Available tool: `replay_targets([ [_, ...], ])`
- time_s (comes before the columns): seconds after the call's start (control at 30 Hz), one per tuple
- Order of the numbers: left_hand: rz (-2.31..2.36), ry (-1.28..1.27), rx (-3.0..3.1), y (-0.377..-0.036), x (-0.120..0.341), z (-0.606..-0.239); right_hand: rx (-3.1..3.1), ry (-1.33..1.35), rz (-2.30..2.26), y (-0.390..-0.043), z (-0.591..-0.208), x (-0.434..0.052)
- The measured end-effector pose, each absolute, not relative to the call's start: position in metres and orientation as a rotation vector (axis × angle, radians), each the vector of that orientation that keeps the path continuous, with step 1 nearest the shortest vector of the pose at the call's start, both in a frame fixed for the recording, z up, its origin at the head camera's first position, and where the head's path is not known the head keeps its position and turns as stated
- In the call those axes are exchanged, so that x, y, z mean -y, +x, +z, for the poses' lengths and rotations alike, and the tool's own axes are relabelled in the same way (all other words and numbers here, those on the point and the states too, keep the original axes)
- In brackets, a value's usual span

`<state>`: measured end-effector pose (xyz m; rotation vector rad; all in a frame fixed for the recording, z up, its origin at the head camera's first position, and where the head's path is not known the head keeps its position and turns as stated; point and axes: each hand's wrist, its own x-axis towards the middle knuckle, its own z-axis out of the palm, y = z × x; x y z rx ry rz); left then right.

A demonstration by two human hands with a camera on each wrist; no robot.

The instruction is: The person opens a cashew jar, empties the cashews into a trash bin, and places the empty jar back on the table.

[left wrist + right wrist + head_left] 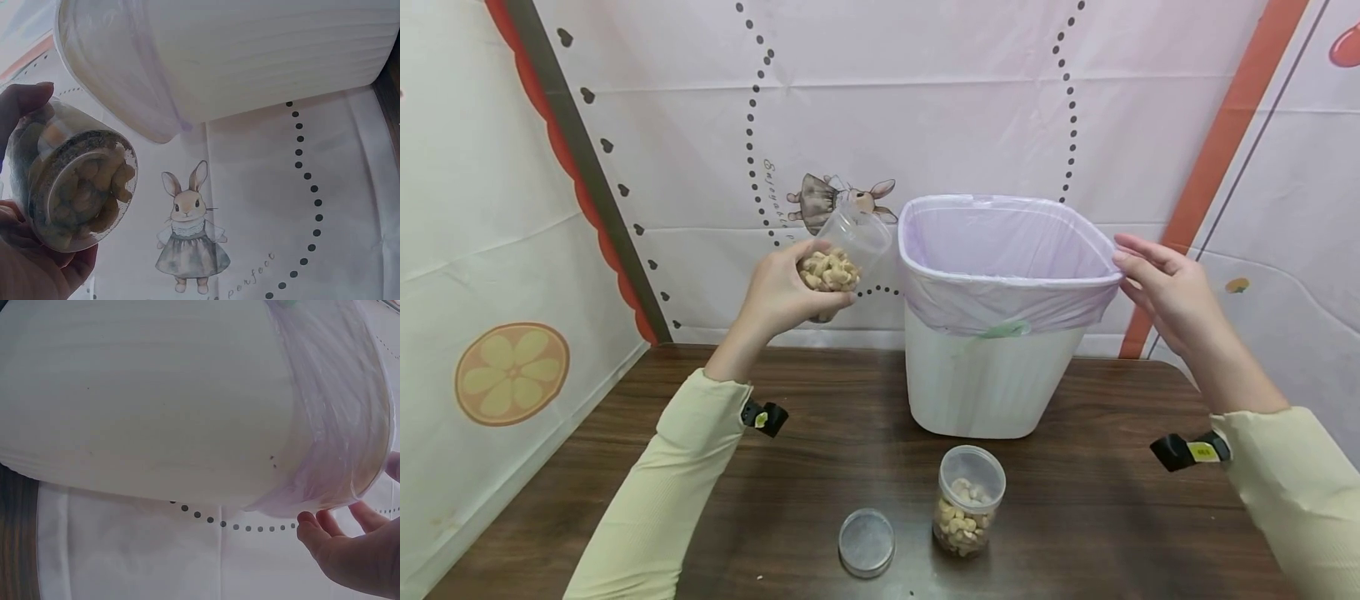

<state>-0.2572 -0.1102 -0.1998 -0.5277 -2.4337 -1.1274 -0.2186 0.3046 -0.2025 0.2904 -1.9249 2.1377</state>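
My left hand (782, 292) grips a clear plastic jar (842, 250) of cashew nuts, raised and tilted with its open mouth toward the bin. In the left wrist view the jar (78, 181) shows its base, nuts packed against it, with my fingers (25, 103) round it. A white waste bin (992, 375) lined with a pale purple bag (1000, 250) stands at the table's back. My right hand (1161, 287) is held at the bin's right rim, fingers relaxed; the right wrist view shows its fingertips (312, 528) just beside the bagged rim (350, 481).
On the dark wooden table (1112, 517) a second open jar (967, 510) of cashews stands in front of the bin, and a clear round lid (867, 542) lies to its left. Patterned cloth walls (715, 142) close in the back and sides.
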Motion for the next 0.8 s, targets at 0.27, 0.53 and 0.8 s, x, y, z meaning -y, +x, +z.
replay_targets([
  [0.27, -1.085, -0.498, 2.471, -0.264, 0.103, -0.193, 1.981, 0.28, 2.16, -0.225, -0.2, -0.309],
  [0.53, -1.067, -0.506, 2.48, -0.271, 0.097, -0.187, 2.044, 0.251, 2.148, -0.234, -0.199, -0.313],
  [0.8, -1.063, -0.509, 2.494, -0.275, 0.09, -0.183, 2.109, 0.211, 2.147, -0.241, -0.196, -0.313],
])
